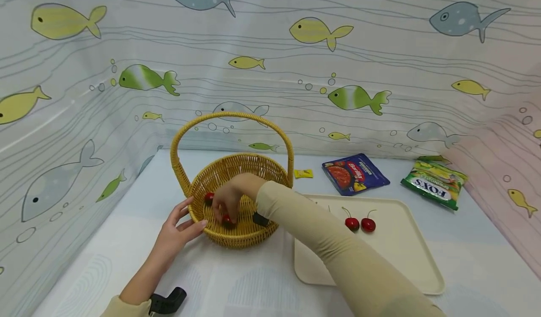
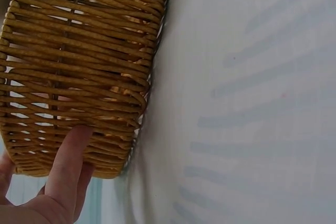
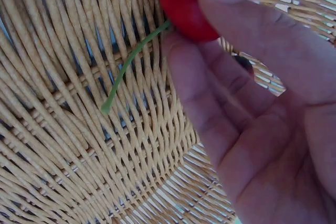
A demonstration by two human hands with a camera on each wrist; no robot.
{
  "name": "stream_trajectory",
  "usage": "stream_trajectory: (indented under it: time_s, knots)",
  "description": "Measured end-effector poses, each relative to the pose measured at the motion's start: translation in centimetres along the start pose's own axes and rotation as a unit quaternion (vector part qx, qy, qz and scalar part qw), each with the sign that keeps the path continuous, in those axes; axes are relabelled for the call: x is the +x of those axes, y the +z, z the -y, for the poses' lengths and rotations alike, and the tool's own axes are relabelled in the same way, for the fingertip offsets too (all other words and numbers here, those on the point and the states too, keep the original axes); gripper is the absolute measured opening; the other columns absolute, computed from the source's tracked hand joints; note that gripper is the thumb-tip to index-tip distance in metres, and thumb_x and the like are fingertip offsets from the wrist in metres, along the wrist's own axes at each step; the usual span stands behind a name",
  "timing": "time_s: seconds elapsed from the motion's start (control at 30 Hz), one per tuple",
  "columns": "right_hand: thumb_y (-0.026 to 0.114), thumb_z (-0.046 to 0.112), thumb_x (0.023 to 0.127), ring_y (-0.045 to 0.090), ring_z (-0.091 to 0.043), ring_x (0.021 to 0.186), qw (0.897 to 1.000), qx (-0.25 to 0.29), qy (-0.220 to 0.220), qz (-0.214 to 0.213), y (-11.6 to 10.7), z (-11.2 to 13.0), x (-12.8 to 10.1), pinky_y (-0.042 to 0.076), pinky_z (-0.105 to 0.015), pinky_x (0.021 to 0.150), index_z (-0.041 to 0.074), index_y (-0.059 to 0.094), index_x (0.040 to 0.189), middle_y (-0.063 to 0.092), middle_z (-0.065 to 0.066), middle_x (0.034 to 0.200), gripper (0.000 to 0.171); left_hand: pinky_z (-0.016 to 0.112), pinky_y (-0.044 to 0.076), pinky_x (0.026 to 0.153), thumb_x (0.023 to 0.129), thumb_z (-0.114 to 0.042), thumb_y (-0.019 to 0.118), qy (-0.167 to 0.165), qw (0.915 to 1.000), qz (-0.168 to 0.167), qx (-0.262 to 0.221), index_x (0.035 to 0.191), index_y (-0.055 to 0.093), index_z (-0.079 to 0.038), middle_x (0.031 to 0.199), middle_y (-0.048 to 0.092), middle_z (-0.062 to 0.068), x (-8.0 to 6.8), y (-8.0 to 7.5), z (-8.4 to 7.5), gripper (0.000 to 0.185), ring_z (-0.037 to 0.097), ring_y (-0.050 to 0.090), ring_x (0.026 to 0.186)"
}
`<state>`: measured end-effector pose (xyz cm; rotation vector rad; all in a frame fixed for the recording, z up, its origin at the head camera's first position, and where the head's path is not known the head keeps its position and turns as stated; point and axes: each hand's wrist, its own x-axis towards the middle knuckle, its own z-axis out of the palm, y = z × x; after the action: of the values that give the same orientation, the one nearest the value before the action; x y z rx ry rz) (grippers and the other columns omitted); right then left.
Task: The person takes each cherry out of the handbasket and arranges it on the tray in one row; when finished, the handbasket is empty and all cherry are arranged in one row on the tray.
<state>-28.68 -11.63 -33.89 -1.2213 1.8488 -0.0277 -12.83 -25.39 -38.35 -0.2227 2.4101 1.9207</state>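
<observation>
A round woven basket (image 1: pixel 236 239) with a tall arched handle stands on the table. My left hand (image 1: pixel 179 230) rests against its outside at the near left, thumb and fingers spread and fairly straight; in the left wrist view a finger (image 2: pixel 68 166) touches the weave. Inside the basket, my right hand (image 1: pixel 230 197) pinches a red cherry (image 3: pixel 191 11) between thumb and fingers, low over the woven bottom. A curved green stem (image 3: pixel 126 69) hangs from that cherry. Another cherry (image 1: pixel 209 199) lies at the basket's left side, partly covered by the right hand.
Right of the basket lies a cream tray (image 1: pixel 405 260) with two stemmed cherries (image 1: pixel 368 225), partly hidden by my right sleeve. Behind are a small yellow packet (image 1: pixel 303 173), a blue Barilla pouch (image 1: pixel 356 173) and a green Fox's bag (image 1: pixel 435 183). Fish-patterned sheeting surrounds the table.
</observation>
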Motion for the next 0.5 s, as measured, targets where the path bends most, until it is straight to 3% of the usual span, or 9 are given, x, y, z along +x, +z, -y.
stream_trajectory:
  time_s: [0.1,0.23,0.4,0.5]
  knots:
    - [0.074,0.001,0.077,0.059,-0.009,0.088,1.0,0.014,0.001,-0.016,0.0,-0.5,-0.5,0.051,-0.021,0.073,0.013,0.064,0.099,0.061,0.001,0.1,0.027,0.023,0.047,0.083,0.089,-0.022,0.066,-0.002,1.0,0.003,0.002,0.149,0.016,-0.019,0.147,0.017,0.02,0.1,0.2,0.0,0.078,0.035,0.035,0.128]
    - [0.074,0.003,0.077,0.06,-0.011,0.084,0.997,0.03,-0.031,-0.063,-0.6,-0.8,-2.1,0.052,-0.025,0.074,0.012,0.061,0.098,0.062,-0.001,0.097,0.026,0.026,0.048,0.085,0.087,-0.025,0.067,-0.006,0.9999,0.005,0.009,0.149,0.017,-0.019,0.147,0.017,0.02,0.1,0.3,0.2,0.08,0.035,0.035,0.129]
    - [0.071,0.001,0.079,0.059,-0.015,0.076,0.987,0.067,-0.065,-0.13,-1.4,-0.8,-5.6,0.053,-0.032,0.072,0.01,0.058,0.101,0.059,-0.005,0.096,0.027,0.027,0.048,0.085,0.087,-0.026,0.067,-0.012,0.9999,0.003,0.011,0.149,0.015,-0.019,0.147,0.016,0.021,0.1,0.3,0.1,0.081,0.036,0.034,0.129]
    - [0.069,0.0,0.079,0.06,-0.015,0.079,0.98,0.079,-0.075,-0.168,-1.1,-0.8,-7.9,0.054,-0.029,0.069,0.011,0.06,0.106,0.058,-0.003,0.1,0.03,0.026,0.048,0.084,0.088,-0.026,0.067,-0.014,0.9998,0.001,0.011,0.15,0.014,-0.02,0.148,0.015,0.021,0.2,0.2,0.1,0.081,0.036,0.034,0.129]
